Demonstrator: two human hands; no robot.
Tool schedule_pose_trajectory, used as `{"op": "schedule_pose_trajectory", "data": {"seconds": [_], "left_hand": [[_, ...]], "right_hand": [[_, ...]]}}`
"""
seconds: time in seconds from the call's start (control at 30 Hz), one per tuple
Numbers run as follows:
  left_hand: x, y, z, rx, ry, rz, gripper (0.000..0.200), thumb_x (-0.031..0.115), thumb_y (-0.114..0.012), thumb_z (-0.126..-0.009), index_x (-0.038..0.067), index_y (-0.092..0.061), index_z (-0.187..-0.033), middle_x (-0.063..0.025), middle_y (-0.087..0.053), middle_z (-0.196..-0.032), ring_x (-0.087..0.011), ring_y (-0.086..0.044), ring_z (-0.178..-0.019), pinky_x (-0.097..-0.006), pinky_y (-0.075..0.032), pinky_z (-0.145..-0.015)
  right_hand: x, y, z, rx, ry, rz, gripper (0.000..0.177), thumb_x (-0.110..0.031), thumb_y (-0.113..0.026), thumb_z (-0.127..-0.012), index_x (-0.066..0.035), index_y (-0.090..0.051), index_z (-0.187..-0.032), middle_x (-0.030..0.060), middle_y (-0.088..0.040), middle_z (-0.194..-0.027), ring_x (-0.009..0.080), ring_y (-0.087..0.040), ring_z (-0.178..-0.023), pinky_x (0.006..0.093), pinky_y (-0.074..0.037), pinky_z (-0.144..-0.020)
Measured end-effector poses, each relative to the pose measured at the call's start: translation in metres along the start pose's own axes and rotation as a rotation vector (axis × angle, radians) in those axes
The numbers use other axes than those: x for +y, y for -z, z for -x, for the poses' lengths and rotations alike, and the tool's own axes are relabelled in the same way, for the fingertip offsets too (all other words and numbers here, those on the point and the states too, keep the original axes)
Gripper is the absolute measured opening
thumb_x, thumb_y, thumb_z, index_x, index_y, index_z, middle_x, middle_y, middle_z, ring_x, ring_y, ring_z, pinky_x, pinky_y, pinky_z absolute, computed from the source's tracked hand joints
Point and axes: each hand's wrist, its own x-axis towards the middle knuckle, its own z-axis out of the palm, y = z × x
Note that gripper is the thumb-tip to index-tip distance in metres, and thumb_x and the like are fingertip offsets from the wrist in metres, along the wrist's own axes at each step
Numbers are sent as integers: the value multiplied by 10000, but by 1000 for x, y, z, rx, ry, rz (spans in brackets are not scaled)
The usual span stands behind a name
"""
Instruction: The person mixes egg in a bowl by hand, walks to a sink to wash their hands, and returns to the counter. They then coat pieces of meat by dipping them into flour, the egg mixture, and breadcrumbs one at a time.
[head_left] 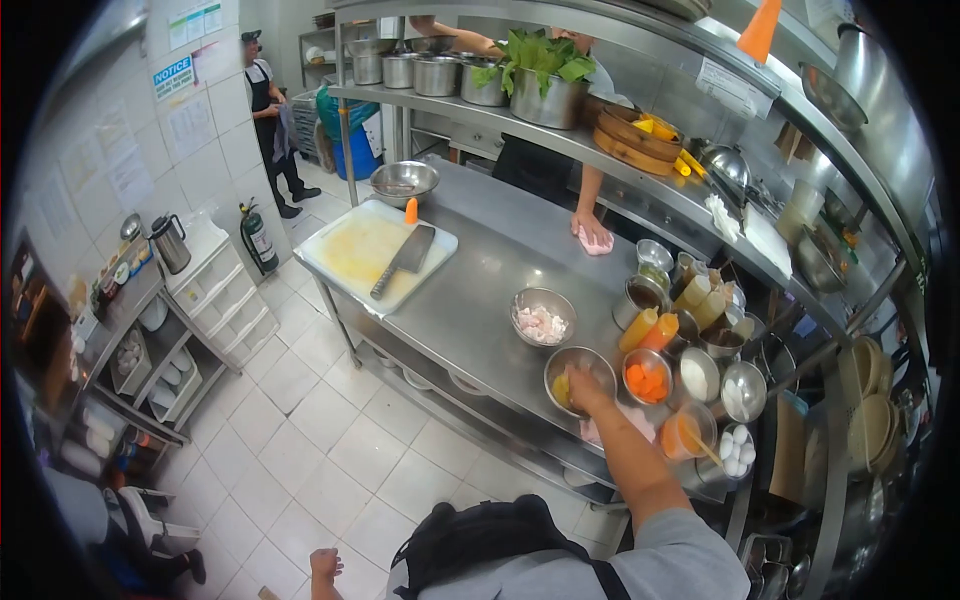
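Note:
My right hand (588, 386) reaches down into a steel bowl (552, 362) at the counter's near edge. Its fingers are drawn together beside some yellow food (561, 390); what they grip is hidden. Low at my left side, away from the counter, hangs my left hand (325, 564), curled closed with nothing showing in it. Behind the right hand's bowl stands another steel bowl (572, 300) with pale, pinkish chopped pieces (541, 324). To the right is a bowl of orange carrot pieces (647, 381). A pink cloth (628, 428) lies partly under my forearm.
A cleaver (404, 262) rests on a white cutting board (330, 243) at left. Across the counter, another person's hand (589, 226) presses a pink cloth. Sauce bottles (648, 329), eggs (738, 452) and containers crowd the right. An overhead shelf (430, 100) holds pots. Another person (268, 120) stands far left.

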Motion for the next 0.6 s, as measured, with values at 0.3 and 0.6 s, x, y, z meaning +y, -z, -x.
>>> {"op": "schedule_pose_trajectory", "data": {"seconds": [0.3,0.6], "left_hand": [[10,-2,3,-77,-36,-72,380,212,-627,-931,-36,-584,-1216,-217,-686,-997,-339,-703,-744,-442,-574,-622],[-14,11,4,-50,116,-51,303,171,-628,-876,-52,-612,-1080,-177,-671,-859,-309,-679,-638,-408,-542,-498]], "right_hand": [[22,101,-7,-241,130,-296,345,-87,-764,-734,-39,-691,-1067,180,-710,-902,354,-685,-878,430,-545,-779],[17,52,10,58,150,-68,552,-139,-810,-731,-39,-628,-1243,258,-672,-1112,360,-648,-1103,426,-518,-946]]}}
